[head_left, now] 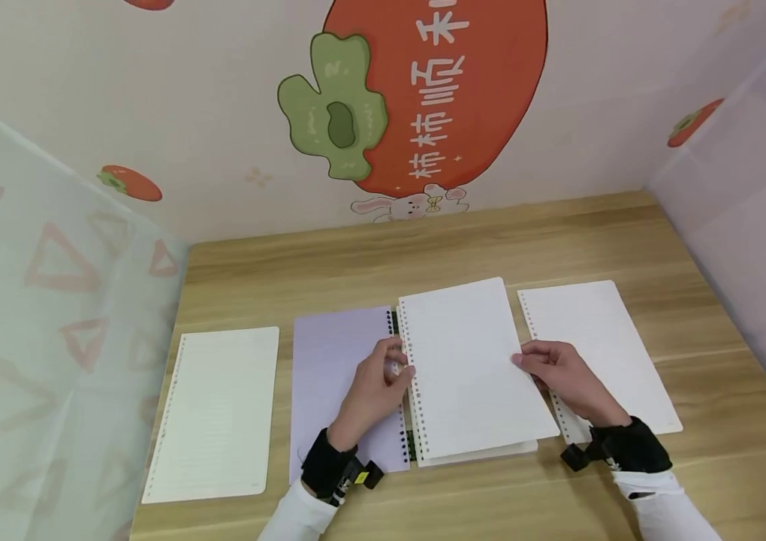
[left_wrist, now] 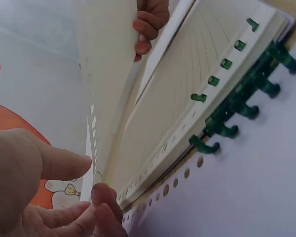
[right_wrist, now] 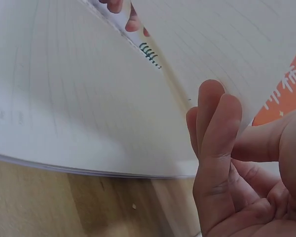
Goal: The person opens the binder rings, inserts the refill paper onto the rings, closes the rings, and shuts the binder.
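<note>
A loose-leaf sheet [head_left: 464,368] with punched holes is lifted at a slant over an opened ring binder notebook. Its right edge is pinched by my right hand [head_left: 572,376], thumb on top and fingers underneath. At the punched left edge, my left hand [head_left: 366,398] holds the sheet between thumb and fingertips. The binder's lilac cover [head_left: 339,376] lies flat to the left. Green binder rings [left_wrist: 246,108] stand open in the left wrist view, some poking through the holes of the lined pages [left_wrist: 167,98] below. The right wrist view shows the lined pages [right_wrist: 79,98] beneath the raised sheet.
A separate lined sheet [head_left: 214,413] lies at the left of the wooden table [head_left: 423,255]. Another punched sheet [head_left: 599,346] lies at the right, partly under my right hand. A patterned wall [head_left: 221,113] rises behind the table.
</note>
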`<state>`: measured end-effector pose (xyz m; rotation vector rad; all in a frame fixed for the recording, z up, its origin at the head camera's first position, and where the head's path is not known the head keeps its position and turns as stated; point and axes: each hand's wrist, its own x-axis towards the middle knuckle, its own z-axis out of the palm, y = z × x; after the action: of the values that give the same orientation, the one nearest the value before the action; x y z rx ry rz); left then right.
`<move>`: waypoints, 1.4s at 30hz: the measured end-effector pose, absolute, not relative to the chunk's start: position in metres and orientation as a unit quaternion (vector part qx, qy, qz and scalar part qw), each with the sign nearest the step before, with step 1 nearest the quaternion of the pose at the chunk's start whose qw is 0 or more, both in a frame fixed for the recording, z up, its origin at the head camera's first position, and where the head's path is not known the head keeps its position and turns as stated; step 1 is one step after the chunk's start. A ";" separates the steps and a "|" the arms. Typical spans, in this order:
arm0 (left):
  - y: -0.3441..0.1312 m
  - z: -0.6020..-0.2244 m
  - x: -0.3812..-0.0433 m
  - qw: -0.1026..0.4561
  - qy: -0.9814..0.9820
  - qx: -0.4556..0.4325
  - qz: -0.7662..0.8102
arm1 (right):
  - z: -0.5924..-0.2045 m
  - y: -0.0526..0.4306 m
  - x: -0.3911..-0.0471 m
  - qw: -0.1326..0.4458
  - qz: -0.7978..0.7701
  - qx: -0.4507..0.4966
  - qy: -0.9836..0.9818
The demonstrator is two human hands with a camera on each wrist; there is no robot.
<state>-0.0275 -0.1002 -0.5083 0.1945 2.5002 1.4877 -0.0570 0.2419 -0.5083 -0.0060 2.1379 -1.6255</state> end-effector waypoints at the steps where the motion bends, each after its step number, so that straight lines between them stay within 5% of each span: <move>1: -0.101 -0.510 -0.027 0.097 0.862 0.070 0.492 | -0.509 0.240 -0.056 0.227 -0.593 -0.001 0.773; 10: -0.102 -0.515 -0.036 -0.004 0.931 0.135 0.338 | -0.515 0.236 -0.052 0.259 -0.603 0.018 0.755; 31: -0.099 -0.519 -0.043 0.029 0.956 0.172 0.234 | -0.518 0.233 -0.048 0.261 -0.597 0.029 0.758; 42: -0.099 -0.511 -0.031 0.001 0.955 0.188 0.232 | -0.519 0.233 -0.045 0.261 -0.600 0.025 0.756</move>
<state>-0.0313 -0.0995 -0.5106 0.5895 2.9970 0.7274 -0.0451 0.2331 -0.5193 0.0672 2.0466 -1.6231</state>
